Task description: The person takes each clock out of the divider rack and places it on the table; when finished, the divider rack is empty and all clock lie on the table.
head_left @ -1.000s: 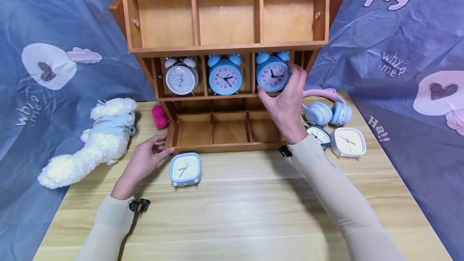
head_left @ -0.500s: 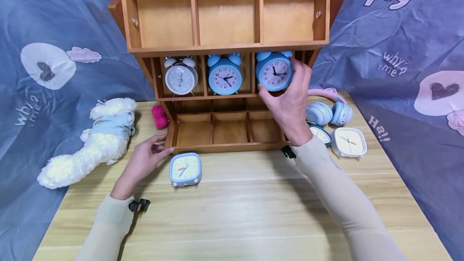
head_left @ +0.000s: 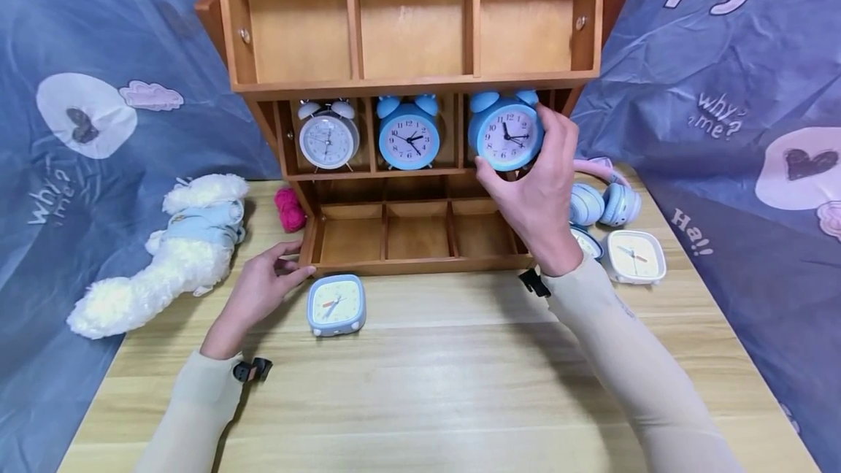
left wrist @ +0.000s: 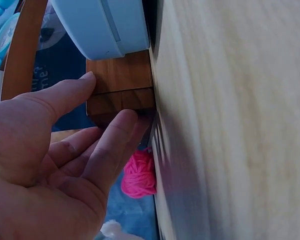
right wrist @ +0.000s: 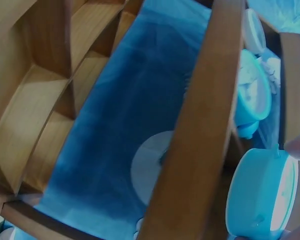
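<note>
My right hand (head_left: 535, 188) grips a blue twin-bell alarm clock (head_left: 507, 136) by its sides, thumb low on the left and fingers on the right. The clock overlaps the right compartment of the middle tier of a wooden shelf (head_left: 420, 86). In the right wrist view the blue clock (right wrist: 252, 192) shows from the side, with fingertips at its edge. My left hand (head_left: 266, 287) pinches the shelf's lower left front corner (left wrist: 122, 75) between thumb and fingers. Beside it stands a light blue square clock (head_left: 336, 305). Another blue twin-bell clock (head_left: 409, 139) and a white one (head_left: 328, 141) occupy the neighbouring compartments.
Right of the shelf lie headphones (head_left: 620, 203), a white square clock (head_left: 634, 257) and a dark-rimmed clock (head_left: 587, 241), partly hidden by the right arm. On the left are pink yarn (head_left: 290, 210) and a fluffy white plush (head_left: 190, 254). The shelf's top tier (head_left: 410, 35) overhangs the middle one.
My right hand has drawn the blue twin-bell clock rightward and toward me, and the clock looks larger and tilted. The left hand has stayed at the shelf corner.
</note>
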The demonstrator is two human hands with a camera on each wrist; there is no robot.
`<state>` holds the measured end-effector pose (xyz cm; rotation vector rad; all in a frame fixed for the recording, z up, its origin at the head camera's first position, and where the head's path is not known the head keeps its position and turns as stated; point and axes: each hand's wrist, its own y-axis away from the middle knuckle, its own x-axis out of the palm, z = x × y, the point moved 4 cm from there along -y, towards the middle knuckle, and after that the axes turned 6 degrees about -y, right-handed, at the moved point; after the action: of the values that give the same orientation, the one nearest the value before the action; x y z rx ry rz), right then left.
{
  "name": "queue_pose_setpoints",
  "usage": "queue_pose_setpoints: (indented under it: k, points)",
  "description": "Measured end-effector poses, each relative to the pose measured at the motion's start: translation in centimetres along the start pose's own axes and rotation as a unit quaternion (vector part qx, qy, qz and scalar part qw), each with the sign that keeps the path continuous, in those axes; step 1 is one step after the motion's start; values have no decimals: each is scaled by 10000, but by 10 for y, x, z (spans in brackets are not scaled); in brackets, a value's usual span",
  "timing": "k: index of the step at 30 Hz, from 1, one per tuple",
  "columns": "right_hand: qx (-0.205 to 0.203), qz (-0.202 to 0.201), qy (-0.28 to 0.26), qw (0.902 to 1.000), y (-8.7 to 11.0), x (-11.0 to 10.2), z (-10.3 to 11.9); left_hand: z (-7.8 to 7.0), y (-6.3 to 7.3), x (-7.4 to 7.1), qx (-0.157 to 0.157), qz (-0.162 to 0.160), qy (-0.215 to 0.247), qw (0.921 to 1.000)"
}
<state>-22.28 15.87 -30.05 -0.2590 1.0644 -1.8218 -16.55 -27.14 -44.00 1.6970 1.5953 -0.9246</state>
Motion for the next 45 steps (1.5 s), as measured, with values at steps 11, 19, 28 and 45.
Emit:
queue_pose_setpoints:
  k: [11,19,28,45]
  points:
    - [26,340,172,9993,6,-7,16,-2,-2,-2,20,-7,-25,10000]
    - [-39,276,87,9996,14,-8,20,-3,-2,-3,-20,9,-48,10000]
    - [-155,477,73,9987,30,-9,27,-2,-1,-2,0,27,-51,10000]
    - [-88,1149,159,9932,61,-4,42,-2,1,1,-125,78,-21,9999]
